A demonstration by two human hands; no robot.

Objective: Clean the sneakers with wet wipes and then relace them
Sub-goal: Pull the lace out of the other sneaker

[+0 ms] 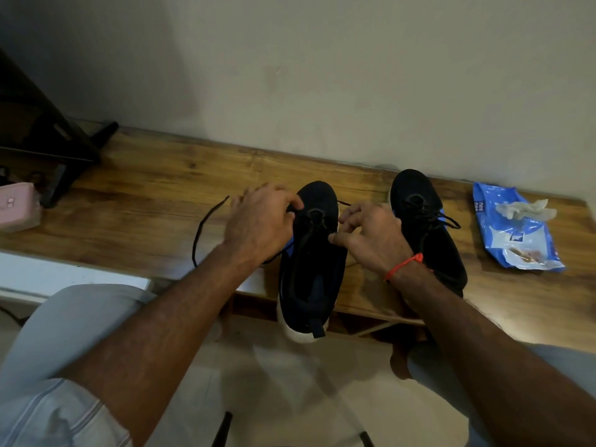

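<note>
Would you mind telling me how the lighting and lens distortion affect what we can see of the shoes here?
Head view: dim, warm light; the black sneaker being laced and the second black sneaker lose eyelet detail in shadow. Head view: wide-angle bending curves the wooden tabletop. Head view: left hand and right hand are slightly soft, each pinching the black lace.

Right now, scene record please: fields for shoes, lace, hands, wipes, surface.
surface: wooden bench against the wall
near sneaker: black, white sole, heel overhangs the bench's front edge, being laced
far sneaker: black, on the bench to the right, lace already in
lace: black, loose end trails left across the bench
left hand: pinches the lace at the near sneaker's eyelets
right hand: fingers curled at the eyelets; lace hold unclear
wipes pack: blue, far right, crumpled used wipe on top
</note>
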